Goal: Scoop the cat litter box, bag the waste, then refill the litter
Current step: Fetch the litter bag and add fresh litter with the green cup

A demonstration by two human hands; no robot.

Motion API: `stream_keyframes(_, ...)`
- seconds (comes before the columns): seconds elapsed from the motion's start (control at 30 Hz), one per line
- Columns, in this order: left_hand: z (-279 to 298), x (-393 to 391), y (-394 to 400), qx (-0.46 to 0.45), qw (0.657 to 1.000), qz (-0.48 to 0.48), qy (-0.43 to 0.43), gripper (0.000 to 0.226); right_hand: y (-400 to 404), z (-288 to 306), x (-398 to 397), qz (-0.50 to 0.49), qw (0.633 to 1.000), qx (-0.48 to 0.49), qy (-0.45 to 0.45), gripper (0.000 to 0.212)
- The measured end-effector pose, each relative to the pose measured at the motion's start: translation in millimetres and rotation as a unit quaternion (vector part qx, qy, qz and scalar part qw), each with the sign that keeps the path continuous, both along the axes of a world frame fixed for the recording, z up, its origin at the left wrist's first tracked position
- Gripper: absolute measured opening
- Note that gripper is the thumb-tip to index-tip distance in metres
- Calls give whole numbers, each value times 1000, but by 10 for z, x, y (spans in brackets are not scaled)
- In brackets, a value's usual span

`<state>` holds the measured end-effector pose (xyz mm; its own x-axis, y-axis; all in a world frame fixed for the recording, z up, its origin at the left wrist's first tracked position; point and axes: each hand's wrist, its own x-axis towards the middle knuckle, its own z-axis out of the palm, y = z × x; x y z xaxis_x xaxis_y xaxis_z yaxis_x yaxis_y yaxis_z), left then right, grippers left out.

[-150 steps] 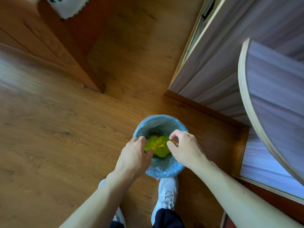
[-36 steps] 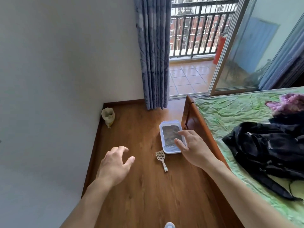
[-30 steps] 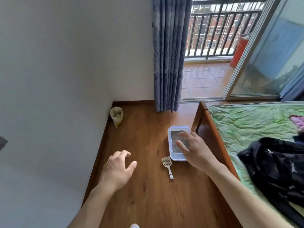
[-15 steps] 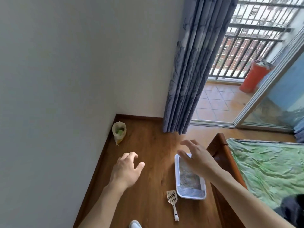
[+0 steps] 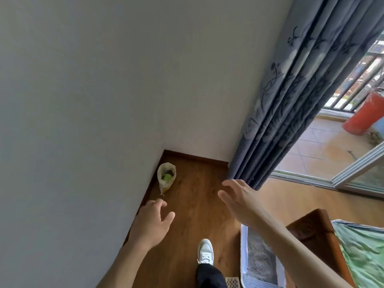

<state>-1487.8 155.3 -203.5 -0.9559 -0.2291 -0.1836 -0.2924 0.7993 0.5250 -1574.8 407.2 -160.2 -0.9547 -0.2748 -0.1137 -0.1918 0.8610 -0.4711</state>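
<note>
Both my hands are out in front of me above the wooden floor [image 5: 187, 204], and neither holds anything. My left hand [image 5: 152, 222] hangs near the skirting of the left wall, fingers loosely spread and a little bent. My right hand [image 5: 239, 201] reaches further forward, palm down, fingers straight and apart, with the hem of the blue curtain [image 5: 291, 113] just beyond its fingertips.

The litter bag [image 5: 166, 179] stands upright in the far left corner of the floor, against the wall, its mouth open and something green showing inside. It is well apart from both hands. The litter box [image 5: 260, 265], white and holding grey litter, lies on the floor near the bottom edge, beside the wooden bed frame [image 5: 315, 238], and my right forearm crosses above it. The head of the scoop [image 5: 232, 282] peeks in just left of the box. My white shoe [image 5: 205, 251] is planted between the left hand and the box.
</note>
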Motion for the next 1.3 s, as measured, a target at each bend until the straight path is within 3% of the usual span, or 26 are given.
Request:
stream_keyframes(0.23,-94,-1138,-230,-46,998,27,-31,45,-325,-138,-1349,40,998,-44,-25,47)
stream_keyframes(0.47,8,-2199,-334,-19,998,59,0,38,-546,-145,-2486,77,996,-22,-50,46)
stream_keyframes(0.6,-130,-2487,-550,-7,997,75,-24,40,-803,-253,-2973,94,994,-9,-56,47)
stream_keyframes(0.97,-749,-3344,-1580,20,993,83,-86,41,-1866,-759,-3883,86,994,1,-73,47)
stream_keyframes(1.3,-1321,-3874,-1970,42,984,102,-137,40,-2244,-1427,-4408,99,984,48,-140,49)
